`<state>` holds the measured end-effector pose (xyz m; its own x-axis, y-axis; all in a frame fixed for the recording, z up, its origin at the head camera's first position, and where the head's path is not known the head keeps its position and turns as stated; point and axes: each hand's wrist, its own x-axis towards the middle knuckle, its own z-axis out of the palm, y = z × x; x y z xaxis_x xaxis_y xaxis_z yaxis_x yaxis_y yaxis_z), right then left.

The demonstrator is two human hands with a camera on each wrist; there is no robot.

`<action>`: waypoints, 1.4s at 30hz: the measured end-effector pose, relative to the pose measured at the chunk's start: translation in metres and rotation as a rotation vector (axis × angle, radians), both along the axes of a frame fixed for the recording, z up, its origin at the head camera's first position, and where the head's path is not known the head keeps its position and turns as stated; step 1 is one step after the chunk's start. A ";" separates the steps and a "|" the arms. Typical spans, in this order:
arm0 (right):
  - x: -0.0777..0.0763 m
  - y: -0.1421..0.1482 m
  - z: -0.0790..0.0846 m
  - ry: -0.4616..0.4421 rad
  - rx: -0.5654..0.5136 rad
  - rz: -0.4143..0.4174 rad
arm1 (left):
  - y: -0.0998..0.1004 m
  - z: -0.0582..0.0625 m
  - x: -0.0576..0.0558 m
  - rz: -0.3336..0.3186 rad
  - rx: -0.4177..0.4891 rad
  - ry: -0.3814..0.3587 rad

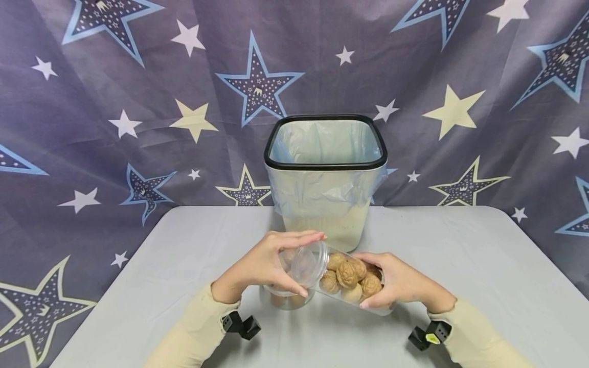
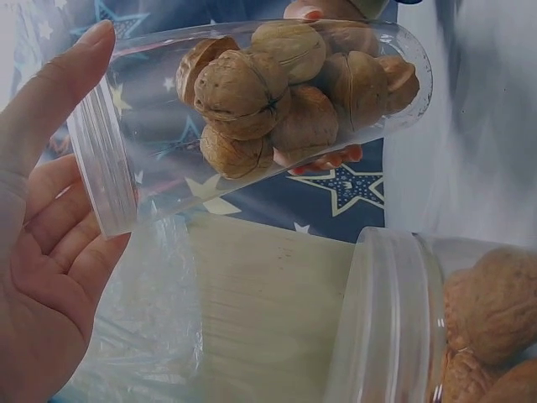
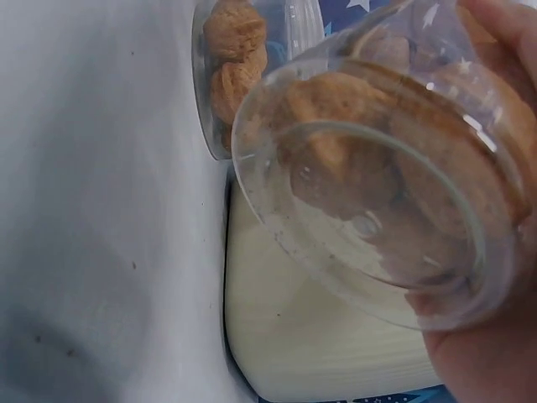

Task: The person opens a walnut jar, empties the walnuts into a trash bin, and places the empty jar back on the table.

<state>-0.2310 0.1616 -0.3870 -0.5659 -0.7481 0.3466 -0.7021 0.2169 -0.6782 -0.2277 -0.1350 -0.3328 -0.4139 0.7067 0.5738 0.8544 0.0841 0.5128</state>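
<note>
A clear plastic jar of walnuts (image 1: 348, 273) is held tilted above the table, its base lower on the right. My right hand (image 1: 398, 280) grips it around the lower part, thumb in front and fingers behind. At the upper left end sits a clear ridged lid (image 2: 105, 159), spanned by my left hand (image 1: 264, 263) with the thumb on one side and the fingers on the other. In the left wrist view, walnuts (image 2: 243, 92) lie bunched toward the base. A second clear jar with walnuts (image 1: 287, 299) stands on the table, partly hidden by my left hand.
Behind the hands stands a cream bin (image 1: 322, 225) with a black rim and a bluish plastic liner. It is on the grey-white table (image 1: 207, 235), near the far edge. A star-patterned curtain (image 1: 138, 87) hangs behind the table.
</note>
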 end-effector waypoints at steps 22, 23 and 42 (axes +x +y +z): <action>0.003 -0.004 0.002 0.060 0.010 -0.229 | 0.006 -0.005 -0.001 0.308 0.067 -0.342; 0.003 -0.004 0.002 0.061 0.004 -0.237 | 0.007 -0.004 0.000 0.337 0.065 -0.364; 0.002 0.008 0.010 0.074 0.032 -0.173 | -0.012 0.004 -0.007 -0.036 -0.049 -0.138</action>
<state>-0.2294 0.1698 -0.3767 -0.6606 -0.6533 0.3699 -0.7005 0.3592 -0.6166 -0.2345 -0.1469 -0.3291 -0.4605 0.7482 0.4777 0.7789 0.0824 0.6217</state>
